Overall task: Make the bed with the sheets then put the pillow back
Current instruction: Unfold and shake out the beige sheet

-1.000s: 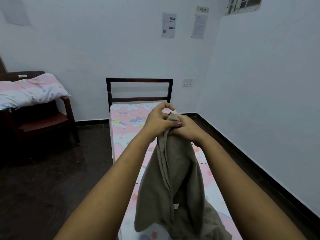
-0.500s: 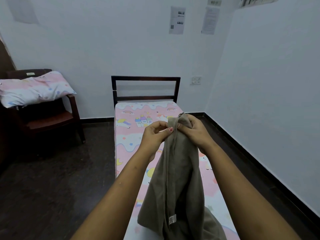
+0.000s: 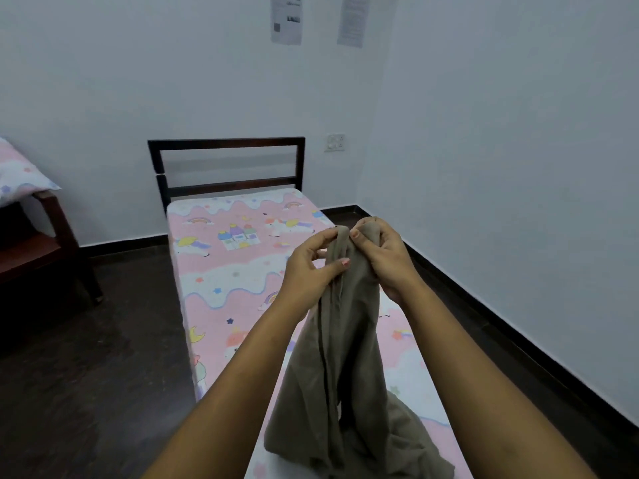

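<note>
At 6 o'clock the grey-brown sheet lies bunched at its lower end on the patterned mattress. Just above, the left hand and right hand each pinch its top edge side by side, probably hunting for a corner to spread from. Farther off, toward 9 o'clock, the pillow waits on a chair, apparently parked clear of the mattress.

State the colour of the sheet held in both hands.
Plain greyish-brown, no pattern: the sheet shows best in the head view.
</note>
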